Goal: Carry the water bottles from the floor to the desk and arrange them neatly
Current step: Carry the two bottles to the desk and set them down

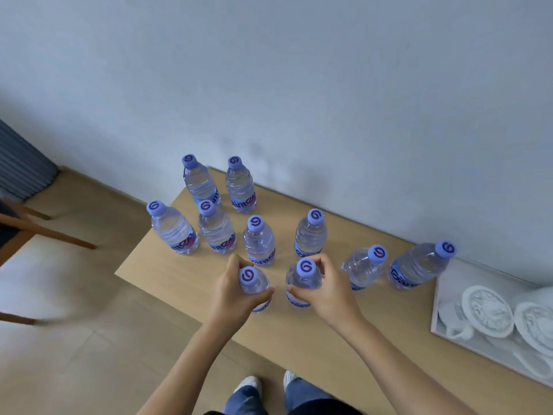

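Observation:
Several clear water bottles with purple caps stand on the light wooden desk (167,274). My left hand (233,295) grips one bottle (250,278) near the desk's front edge. Just to its right, my right hand (329,290) grips another bottle (305,272). Both held bottles are upright, and whether they touch the desk I cannot tell. Behind them stand a middle bottle (258,241) and another (311,233); two more (175,227) (216,227) stand at the left, and two (197,179) (240,184) at the back by the wall. Two bottles (363,266) (419,265) stand at the right.
A white tray (440,319) with white cups and lids sits on the desk's right end. The wall (299,85) runs along the desk's far side. A wooden chair's legs (45,232) stand on the floor at left. My feet (248,384) are at the desk's near edge.

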Motion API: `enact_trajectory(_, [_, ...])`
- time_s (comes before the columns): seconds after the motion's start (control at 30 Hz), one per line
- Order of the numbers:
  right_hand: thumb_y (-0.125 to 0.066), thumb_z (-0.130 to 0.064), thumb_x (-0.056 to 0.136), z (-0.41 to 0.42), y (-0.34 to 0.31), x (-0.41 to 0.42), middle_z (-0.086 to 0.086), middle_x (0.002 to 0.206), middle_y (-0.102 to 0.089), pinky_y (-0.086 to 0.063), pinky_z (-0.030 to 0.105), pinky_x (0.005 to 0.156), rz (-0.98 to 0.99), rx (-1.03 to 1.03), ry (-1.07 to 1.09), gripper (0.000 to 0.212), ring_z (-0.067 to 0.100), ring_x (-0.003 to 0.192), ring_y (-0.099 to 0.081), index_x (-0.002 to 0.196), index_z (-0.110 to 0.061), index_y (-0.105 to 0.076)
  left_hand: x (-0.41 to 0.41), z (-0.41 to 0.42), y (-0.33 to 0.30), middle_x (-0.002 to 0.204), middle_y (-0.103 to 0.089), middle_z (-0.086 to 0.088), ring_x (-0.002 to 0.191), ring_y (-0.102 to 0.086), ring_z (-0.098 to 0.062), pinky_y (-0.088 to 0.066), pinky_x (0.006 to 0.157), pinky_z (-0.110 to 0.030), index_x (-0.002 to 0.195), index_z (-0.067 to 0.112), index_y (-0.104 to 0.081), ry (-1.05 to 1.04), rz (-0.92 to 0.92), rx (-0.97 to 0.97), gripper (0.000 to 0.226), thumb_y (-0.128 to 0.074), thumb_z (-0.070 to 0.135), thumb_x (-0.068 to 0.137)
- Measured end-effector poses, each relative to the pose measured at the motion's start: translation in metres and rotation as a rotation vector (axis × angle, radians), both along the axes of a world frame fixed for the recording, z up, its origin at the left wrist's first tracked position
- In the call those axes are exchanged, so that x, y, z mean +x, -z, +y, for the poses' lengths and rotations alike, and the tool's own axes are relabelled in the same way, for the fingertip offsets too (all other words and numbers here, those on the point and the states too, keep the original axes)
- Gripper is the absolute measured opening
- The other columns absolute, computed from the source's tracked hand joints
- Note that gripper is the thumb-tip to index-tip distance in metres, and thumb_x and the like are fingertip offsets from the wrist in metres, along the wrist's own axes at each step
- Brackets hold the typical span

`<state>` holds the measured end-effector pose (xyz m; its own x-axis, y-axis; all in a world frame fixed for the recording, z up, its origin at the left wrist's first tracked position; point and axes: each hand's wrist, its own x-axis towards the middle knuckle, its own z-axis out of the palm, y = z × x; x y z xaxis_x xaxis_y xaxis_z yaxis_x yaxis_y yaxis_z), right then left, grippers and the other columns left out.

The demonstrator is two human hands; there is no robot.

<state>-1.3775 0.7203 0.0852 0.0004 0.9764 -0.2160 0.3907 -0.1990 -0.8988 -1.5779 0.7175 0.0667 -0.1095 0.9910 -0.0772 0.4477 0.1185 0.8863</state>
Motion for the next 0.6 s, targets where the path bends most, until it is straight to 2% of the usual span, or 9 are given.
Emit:
enact_trajectory(0.07, [-0.089, -0.016, 0.065, 0.002, 0.003, -0.001, -0.015, 0.088, -0.069, -0.045, 0.011, 0.070, -0.008, -0.013, 0.033, 0.046, -0.003, 0.083, -0.063, 0.093, -0.030, -0.054, -0.001, 0.008, 0.004, 0.081, -0.061, 0.012, 0.064, -0.055, -0.003, -0.046, 0.059, -0.015, 0.080, 0.031, -0.042, 0.015, -0.001, -0.013, 0.054, -0.088, 0.025, 0.054])
enact_trajectory(0.17, [-0.089, -0.017, 0.065, 0.002, 0.004, -0.005, -0.010, 0.089, -0.070, -0.046, 0.013, 0.071, -0.030, -0.015, 0.086, 0.047, 0.001, 0.084, -0.064, 0.093, -0.028, -0.054, -0.001, 0.018, 0.007, 0.077, -0.059, 0.021, 0.064, -0.055, 0.001, -0.043, 0.058, -0.010, 0.080, 0.031, -0.040, 0.049, 0.000, -0.018, 0.056, -0.090, 0.019, 0.056])
enact_trajectory(0.27, [-0.089, -0.016, 0.065, 0.000, 0.006, -0.010, -0.009, 0.090, -0.069, -0.046, 0.018, 0.073, -0.046, -0.012, 0.129, 0.047, 0.006, 0.087, -0.065, 0.096, -0.023, -0.054, 0.000, 0.027, 0.008, 0.076, -0.058, 0.027, 0.064, -0.054, 0.003, -0.042, 0.058, -0.008, 0.080, 0.032, -0.040, 0.085, -0.003, -0.011, 0.055, -0.088, 0.022, 0.054])
enact_trajectory(0.47, [-0.090, -0.017, 0.065, -0.006, 0.010, -0.017, -0.009, 0.091, -0.067, -0.048, 0.024, 0.076, -0.076, 0.016, 0.191, 0.048, 0.011, 0.088, -0.065, 0.095, -0.018, -0.052, -0.002, 0.025, 0.017, 0.078, -0.061, 0.023, 0.066, -0.056, 0.002, -0.044, 0.059, -0.009, 0.083, 0.033, -0.043, 0.130, -0.032, -0.001, 0.057, -0.089, 0.009, 0.059])
enact_trajectory(0.6, [-0.089, -0.016, 0.067, -0.007, 0.012, -0.020, -0.012, 0.092, -0.065, -0.045, 0.015, 0.074, -0.061, 0.031, 0.206, 0.048, 0.002, 0.087, -0.063, 0.098, -0.020, -0.052, -0.001, 0.031, 0.015, 0.076, -0.055, 0.017, 0.067, -0.052, 0.000, -0.040, 0.061, -0.010, 0.084, 0.030, -0.042, 0.202, -0.072, 0.009, 0.053, -0.085, 0.013, 0.057])
